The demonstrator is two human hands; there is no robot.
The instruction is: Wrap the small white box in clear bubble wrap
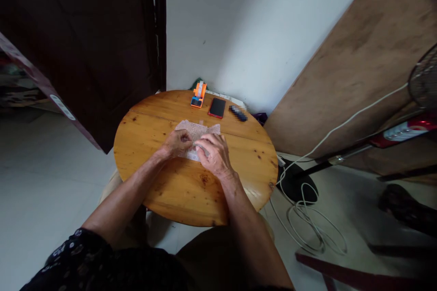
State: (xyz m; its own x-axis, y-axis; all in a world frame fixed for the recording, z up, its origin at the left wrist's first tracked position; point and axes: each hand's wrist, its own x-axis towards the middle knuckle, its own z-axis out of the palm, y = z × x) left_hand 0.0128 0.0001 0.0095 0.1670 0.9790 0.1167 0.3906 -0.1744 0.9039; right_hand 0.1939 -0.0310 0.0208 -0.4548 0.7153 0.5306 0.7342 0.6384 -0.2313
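Note:
A crinkled sheet of clear bubble wrap [187, 126] lies near the middle of the round wooden table [235, 181]. My left hand [178, 143] is over its left part, thumb and fingers pinched together on the wrap. From the right, my right hand [215, 152] reaches over the sheet with curled fingers, its fingertips meeting those of the left and gripping the wrap. Whether anything is wrapped inside is hidden by the fingers. Behind the wrap stands an orange and blue tape dispenser [198, 96] with a roll of tape.
A phone with a red edge [217, 107] and a dark, pixelated object [238, 113] lie at the table's back. A white wall [239, 31] rises behind. Loops of pale cable [307, 222] and a fan stand's black base [297, 182] are on the floor at right.

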